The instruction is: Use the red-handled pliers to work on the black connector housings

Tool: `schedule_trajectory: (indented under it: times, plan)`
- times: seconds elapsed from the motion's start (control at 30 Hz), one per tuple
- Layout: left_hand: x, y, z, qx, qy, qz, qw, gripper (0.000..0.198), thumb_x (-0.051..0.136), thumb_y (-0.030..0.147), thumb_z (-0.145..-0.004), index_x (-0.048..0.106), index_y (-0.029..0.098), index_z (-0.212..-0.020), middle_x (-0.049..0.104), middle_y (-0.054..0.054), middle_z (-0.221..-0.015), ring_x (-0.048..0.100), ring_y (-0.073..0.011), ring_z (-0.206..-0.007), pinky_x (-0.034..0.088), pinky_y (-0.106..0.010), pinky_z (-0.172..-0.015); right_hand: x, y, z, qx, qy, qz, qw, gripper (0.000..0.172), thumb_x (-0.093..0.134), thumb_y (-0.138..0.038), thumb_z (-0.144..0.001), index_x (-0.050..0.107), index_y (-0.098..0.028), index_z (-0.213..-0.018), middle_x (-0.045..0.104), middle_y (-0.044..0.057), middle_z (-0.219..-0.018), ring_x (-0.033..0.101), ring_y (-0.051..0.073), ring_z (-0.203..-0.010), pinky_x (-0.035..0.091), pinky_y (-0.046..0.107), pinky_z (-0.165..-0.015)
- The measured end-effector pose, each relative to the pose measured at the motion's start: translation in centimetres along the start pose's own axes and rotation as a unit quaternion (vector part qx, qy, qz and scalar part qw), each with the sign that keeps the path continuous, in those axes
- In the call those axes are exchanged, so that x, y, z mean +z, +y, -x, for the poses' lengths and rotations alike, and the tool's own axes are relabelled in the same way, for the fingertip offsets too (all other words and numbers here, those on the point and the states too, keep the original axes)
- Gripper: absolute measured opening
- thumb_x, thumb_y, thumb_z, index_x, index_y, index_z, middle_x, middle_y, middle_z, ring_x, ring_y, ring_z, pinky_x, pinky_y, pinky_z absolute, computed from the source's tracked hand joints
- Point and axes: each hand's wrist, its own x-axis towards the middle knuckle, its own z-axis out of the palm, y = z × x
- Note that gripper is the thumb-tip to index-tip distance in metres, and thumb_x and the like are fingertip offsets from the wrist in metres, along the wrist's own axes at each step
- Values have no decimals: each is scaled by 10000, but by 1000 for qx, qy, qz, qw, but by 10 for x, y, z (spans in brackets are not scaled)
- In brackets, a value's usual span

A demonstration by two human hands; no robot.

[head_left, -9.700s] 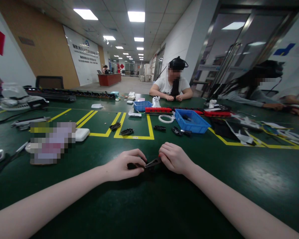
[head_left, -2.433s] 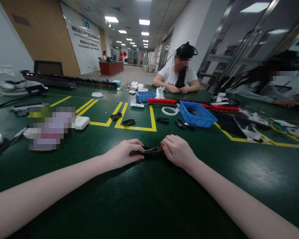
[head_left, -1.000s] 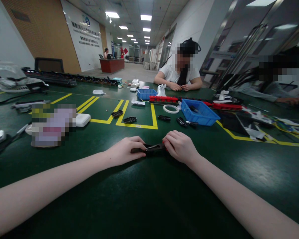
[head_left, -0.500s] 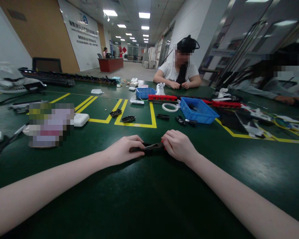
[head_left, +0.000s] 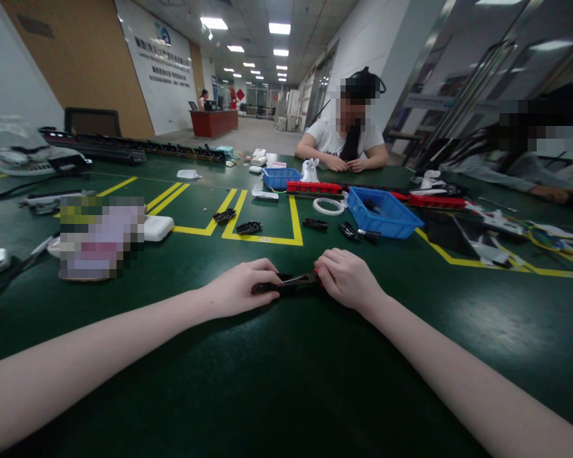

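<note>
My left hand (head_left: 248, 286) pinches a small black part (head_left: 263, 288) low over the green table. My right hand (head_left: 346, 277) is wrapped round the red handles of a pair of pliers (head_left: 304, 279), so most of the handles are hidden. The pliers' long jaws point left and reach the black part by my left fingertips. Whether the jaws clamp it I cannot make out. Beyond my hands lie several similar black parts, one of them (head_left: 249, 228) inside a yellow taped outline.
A blue bin (head_left: 384, 215) stands beyond my right hand, beside a white ring (head_left: 328, 206) and a red strip (head_left: 314, 188). To the left are a blurred-out flat object (head_left: 104, 242) and a white box (head_left: 157, 228). Across the table sits a person (head_left: 344, 137).
The whole view has shifted very slightly. Both hands keep the same hold on the black part and the pliers.
</note>
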Motion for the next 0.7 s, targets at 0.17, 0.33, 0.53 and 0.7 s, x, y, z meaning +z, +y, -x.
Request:
schedule_trajectory:
  times: [0.17, 0.33, 0.53, 0.7]
  plan:
    - [1, -2, 1, 1, -3, -6, 1000, 184, 610, 218, -912, 663, 184, -1085, 577, -69, -1158, 620, -185, -981, 527, -342, -871, -1, -3, 0, -1, -5, 2, 1000, 397, 317, -265, -997, 597, -162, -735, 603, 76, -733, 502, 169, -665, 356, 326, -642]
    - [3, -4, 2, 13, -1, -1, 1000, 188, 605, 207, -912, 667, 179, -1088, 588, -73, -1143, 626, -185, -971, 530, -341, -864, -2, -6, 1, -4, -9, 3, 1000, 390, 323, -262, -995, 603, -165, -741, 606, 75, -738, 497, 167, -672, 350, 320, -644]
    - [2, -3, 2, 8, -4, 0, 1000, 179, 614, 212, -910, 670, 177, -1076, 583, -71, -1153, 621, -188, -996, 526, -352, -898, -1, -4, 0, 0, -10, -6, 1000, 398, 319, -269, -995, 602, -160, -737, 601, 72, -730, 490, 164, -672, 350, 314, -648]
    - [1, -1, 2, -2, -8, -3, 1000, 198, 624, 209, -907, 670, 185, -1098, 576, -65, -1170, 613, -186, -1008, 525, -354, -903, -1, -1, -1, -5, -16, -11, 1000, 395, 319, -267, -992, 603, -164, -738, 605, 69, -731, 495, 162, -667, 351, 314, -645]
